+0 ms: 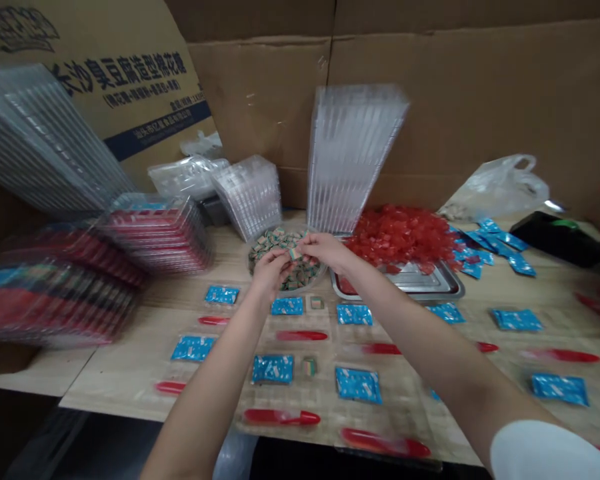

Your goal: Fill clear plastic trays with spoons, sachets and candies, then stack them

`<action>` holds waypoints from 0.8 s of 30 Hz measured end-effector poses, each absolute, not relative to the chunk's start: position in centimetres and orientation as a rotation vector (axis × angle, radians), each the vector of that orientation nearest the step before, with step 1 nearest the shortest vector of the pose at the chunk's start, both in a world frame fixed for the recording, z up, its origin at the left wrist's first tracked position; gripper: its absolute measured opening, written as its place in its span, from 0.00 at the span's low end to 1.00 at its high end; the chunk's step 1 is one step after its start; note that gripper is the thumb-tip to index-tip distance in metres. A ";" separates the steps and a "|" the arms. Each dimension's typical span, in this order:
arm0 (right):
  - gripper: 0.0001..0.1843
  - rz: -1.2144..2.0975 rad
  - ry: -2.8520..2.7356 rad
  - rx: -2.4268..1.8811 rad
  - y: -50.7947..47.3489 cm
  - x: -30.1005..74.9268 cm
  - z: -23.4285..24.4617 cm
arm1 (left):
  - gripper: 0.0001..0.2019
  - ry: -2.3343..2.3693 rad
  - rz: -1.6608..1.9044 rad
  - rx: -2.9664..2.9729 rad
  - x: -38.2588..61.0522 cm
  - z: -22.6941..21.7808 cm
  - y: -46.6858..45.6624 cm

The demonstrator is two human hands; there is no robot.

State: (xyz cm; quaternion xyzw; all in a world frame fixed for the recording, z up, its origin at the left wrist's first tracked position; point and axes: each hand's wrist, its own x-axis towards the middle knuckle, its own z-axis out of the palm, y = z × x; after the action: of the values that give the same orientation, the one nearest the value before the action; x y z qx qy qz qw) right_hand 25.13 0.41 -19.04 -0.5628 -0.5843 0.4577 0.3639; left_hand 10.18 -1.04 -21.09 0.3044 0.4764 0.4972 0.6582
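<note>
Both my hands meet over a round bowl point(260, 265) full of small striped candy blocks. My left hand point(270, 272) is curled, fingers pinched toward a small striped block point(295, 254). My right hand point(325, 248) pinches that same block from the other side. Below my arms, clear trays point(330, 360) lie in rows on the wooden table, each holding a blue packet point(273, 368) and a red stick point(301, 335). Two trays also hold a small striped block point(317, 303).
A metal tray point(430, 283) heaped with red wrapped candies point(400, 235) sits right of the bowl. Loose blue packets point(495, 247) lie beyond it. Stacks of filled trays point(155, 233) stand at left, empty clear trays point(347, 157) lean upright behind, and cardboard boxes point(455, 87) wall the back.
</note>
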 end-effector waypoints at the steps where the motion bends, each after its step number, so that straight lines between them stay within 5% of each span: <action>1: 0.04 1.199 -1.464 -1.427 0.1 25.1 -19.0 | 0.11 1.065 1.111 0.694 10.5 -20.9 -1.2; 8: 0.02 1.183 -1.332 -1.295 -1.8 25.5 -19.0 | 0.11 0.999 1.080 0.836 11.2 -20.4 -2.6; 13: 0.11 1.269 -1.392 -1.188 -4.1 26.8 -18.6 | 0.16 0.997 1.124 1.062 11.2 -20.1 -3.9; 21: 0.06 0.830 -1.627 -1.267 -8.8 28.8 -19.6 | 0.12 0.952 1.045 1.316 13.1 -20.4 -6.7; 24: 0.07 0.950 -1.506 -1.330 -11.2 30.7 -19.4 | 0.13 0.934 0.957 1.383 14.5 -20.7 -8.3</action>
State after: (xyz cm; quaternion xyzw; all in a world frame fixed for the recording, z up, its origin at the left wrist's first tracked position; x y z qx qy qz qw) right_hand 30.68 -11.23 -19.40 -0.5365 -0.6072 0.3830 0.4436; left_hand 14.50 -8.26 -20.74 0.5897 0.3983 0.4081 0.5719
